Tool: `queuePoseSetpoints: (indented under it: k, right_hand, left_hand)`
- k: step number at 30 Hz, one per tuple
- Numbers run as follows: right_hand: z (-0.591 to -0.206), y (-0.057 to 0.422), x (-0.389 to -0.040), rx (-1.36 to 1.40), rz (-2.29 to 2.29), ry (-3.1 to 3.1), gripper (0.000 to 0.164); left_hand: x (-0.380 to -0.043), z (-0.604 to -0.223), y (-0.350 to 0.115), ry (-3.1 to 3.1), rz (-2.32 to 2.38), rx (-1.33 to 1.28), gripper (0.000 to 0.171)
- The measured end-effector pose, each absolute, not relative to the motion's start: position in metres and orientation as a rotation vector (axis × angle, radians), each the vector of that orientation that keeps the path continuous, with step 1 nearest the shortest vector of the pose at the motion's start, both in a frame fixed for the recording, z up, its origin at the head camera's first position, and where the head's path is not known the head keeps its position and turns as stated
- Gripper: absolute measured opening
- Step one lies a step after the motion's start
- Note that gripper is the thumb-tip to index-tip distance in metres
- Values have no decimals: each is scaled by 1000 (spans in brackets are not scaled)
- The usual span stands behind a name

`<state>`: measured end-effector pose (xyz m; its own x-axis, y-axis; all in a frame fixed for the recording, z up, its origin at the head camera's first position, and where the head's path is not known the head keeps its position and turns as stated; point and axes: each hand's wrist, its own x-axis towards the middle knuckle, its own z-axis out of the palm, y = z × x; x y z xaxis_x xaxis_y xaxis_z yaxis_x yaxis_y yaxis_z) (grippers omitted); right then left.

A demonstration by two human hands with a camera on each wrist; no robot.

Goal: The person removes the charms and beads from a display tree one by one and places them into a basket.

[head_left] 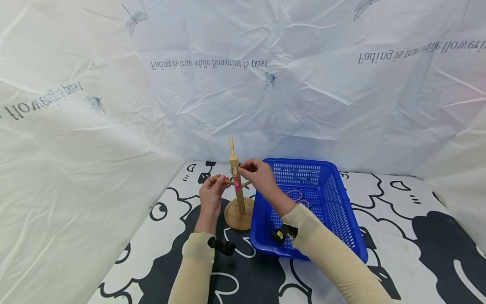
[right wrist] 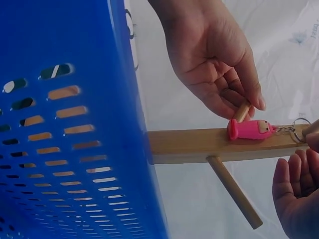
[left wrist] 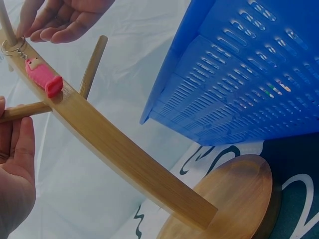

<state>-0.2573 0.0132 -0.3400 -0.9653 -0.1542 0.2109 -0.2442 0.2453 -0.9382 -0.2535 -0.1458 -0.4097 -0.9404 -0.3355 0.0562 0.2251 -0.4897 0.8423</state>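
Observation:
A wooden stand with side pegs (head_left: 240, 198) rises from a round base. A pink figure keychain (left wrist: 43, 75) lies against its post, with its metal ring (right wrist: 300, 130) around an upper peg. My left hand (head_left: 211, 194) pinches the end of a lower side peg (left wrist: 25, 110). My right hand (head_left: 260, 175) is at the upper peg, thumb and finger pinching at the keychain's ring. Its other fingers are loosely bent in the left wrist view. Part of the ring is hidden behind the fingertips.
Close to the right of the stand is a blue plastic basket (head_left: 343, 202), with pale pink loops (head_left: 295, 195) inside. My right forearm passes over it. A black-and-white patterned cloth (head_left: 395, 223) covers the table, and white sheeting (head_left: 303, 109) hangs behind.

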Motion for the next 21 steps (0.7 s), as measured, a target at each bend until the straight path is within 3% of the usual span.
queuePoseSetpoints:
  k: [9, 21]
  right_hand:
    - [-339, 13, -257, 424, 1783, -2393, 19]
    - [-334, 14, -254, 423, 1804, -2424, 19]
  left_hand:
    - [-254, -410, -145, -1341, -2466, 153, 17]
    - [-253, -410, -146, -1373, -2448, 199, 2]
